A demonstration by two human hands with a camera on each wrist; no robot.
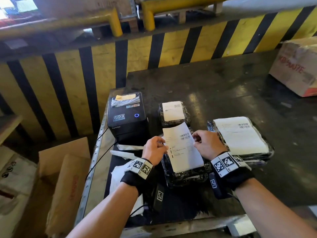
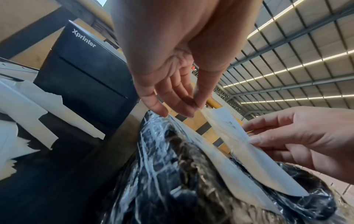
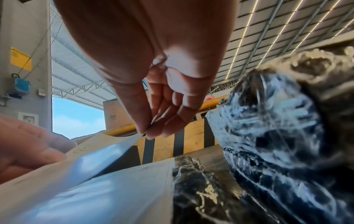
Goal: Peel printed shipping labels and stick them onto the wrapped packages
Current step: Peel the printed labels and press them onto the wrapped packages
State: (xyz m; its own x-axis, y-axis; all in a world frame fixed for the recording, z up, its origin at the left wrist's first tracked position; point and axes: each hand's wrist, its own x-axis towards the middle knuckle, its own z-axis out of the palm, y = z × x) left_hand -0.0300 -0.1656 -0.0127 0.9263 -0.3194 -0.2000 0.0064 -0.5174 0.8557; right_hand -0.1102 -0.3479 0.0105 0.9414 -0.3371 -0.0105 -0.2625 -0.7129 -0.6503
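A white printed shipping label (image 1: 181,146) with barcodes is held over a black plastic-wrapped package (image 1: 187,176) near the table's front. My left hand (image 1: 155,148) pinches the label's left edge (image 2: 203,109) between thumb and fingertips. My right hand (image 1: 208,144) pinches its right edge (image 3: 142,134). The label's near end lies on the wrap (image 2: 191,181); its far end is lifted and curved. Two other wrapped packages carry labels: a small one (image 1: 173,111) behind and a large one (image 1: 240,136) at right.
A black Xprinter label printer (image 1: 127,117) stands at the table's left, its cable running off the edge. Torn white backing strips (image 1: 127,151) lie in front of it. Cardboard boxes (image 1: 63,179) sit on the floor at left, another box (image 1: 296,69) at the far right. A yellow-black striped barrier (image 1: 154,54) stands behind.
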